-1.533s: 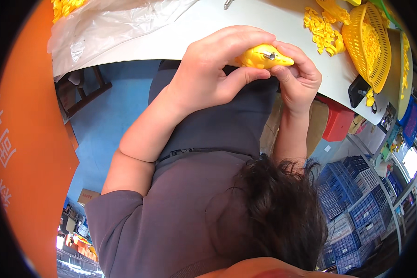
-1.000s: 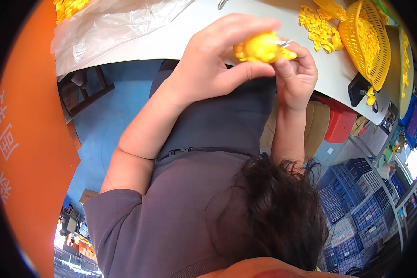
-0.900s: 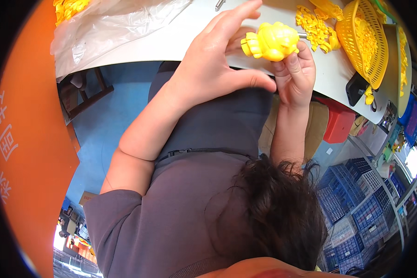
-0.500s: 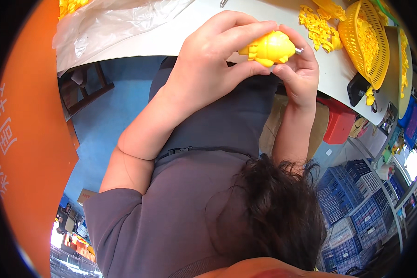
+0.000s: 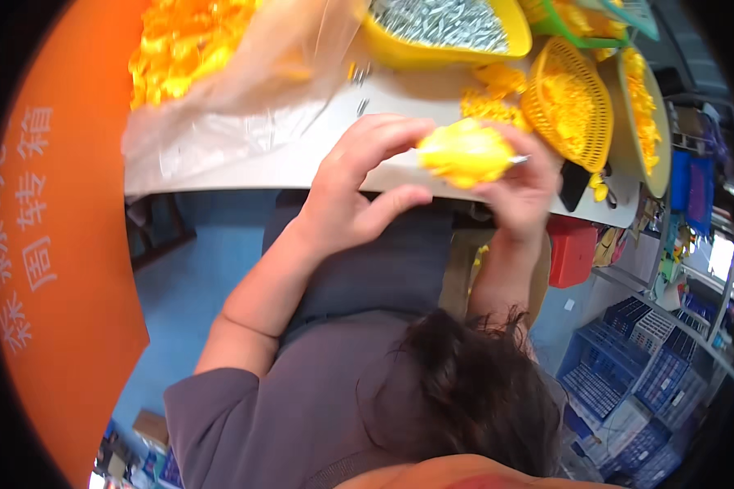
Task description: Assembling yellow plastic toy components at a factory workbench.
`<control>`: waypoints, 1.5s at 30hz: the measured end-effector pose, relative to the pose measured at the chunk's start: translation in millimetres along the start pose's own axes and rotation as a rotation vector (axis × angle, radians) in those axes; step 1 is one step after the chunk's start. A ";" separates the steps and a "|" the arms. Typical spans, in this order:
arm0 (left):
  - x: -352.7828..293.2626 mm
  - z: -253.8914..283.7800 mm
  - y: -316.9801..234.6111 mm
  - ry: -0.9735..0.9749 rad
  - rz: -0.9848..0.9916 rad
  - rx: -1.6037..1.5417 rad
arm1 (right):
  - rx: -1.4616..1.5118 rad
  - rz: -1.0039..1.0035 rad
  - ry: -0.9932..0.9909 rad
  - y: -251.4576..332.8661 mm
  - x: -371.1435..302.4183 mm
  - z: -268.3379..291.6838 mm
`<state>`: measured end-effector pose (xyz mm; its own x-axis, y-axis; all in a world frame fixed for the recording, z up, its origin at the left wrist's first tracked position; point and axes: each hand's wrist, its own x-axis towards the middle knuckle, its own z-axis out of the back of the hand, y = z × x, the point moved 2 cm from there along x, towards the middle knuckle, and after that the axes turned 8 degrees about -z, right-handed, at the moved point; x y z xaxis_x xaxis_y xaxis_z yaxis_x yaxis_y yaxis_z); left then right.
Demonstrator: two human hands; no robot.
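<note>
A yellow plastic toy figure (image 5: 465,153), blurred by motion, is held up over the table's front edge. My right hand (image 5: 528,183) grips it from the right side, its fingers partly behind the toy. From the toy's right end a short metal pin (image 5: 519,160) sticks out beside my right fingers. My left hand (image 5: 359,179) is just left of the toy, thumb and fingers spread wide with nothing between them. The index fingertip comes close to the toy's upper left edge; whether it touches, I cannot tell.
On the white table (image 5: 245,167) lie a clear plastic bag (image 5: 220,122), yellow parts (image 5: 183,57) and loose metal pins (image 5: 363,106). Behind stands a yellow tub (image 5: 400,55) of metal pins. A yellow basket (image 5: 599,122) and black phone (image 5: 574,186) are right; an orange box (image 5: 81,204) is left.
My left hand has let go of the toy and opened; my right hand still holds it. The view has shifted, so more of the table's far side shows.
</note>
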<state>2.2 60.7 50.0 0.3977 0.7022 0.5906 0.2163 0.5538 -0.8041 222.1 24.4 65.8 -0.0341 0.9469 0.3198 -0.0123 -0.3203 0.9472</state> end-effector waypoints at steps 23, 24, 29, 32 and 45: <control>20.3 171.1 -23.1 -0.388 0.150 0.980 | -0.623 0.108 -0.684 85.9 149.1 130.5; 24.9 191.8 -13.0 -0.349 0.188 1.119 | -0.577 0.055 -0.660 78.5 135.4 125.8; 51.4 209.9 50.0 0.282 0.412 1.267 | -0.526 -0.051 -0.452 44.0 63.1 97.5; 49.6 225.1 68.8 0.271 0.345 1.243 | -0.477 -0.117 -0.393 28.9 30.6 89.6; 34.4 200.2 13.3 -0.528 0.250 0.535 | -0.435 -0.446 -0.222 -49.4 -13.4 -4.4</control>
<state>-159.7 181.8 73.3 -0.1271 0.8792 0.4592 -0.3348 0.3977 -0.8542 218.9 27.4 14.6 0.2735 0.9600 -0.0597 -0.3819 0.1653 0.9093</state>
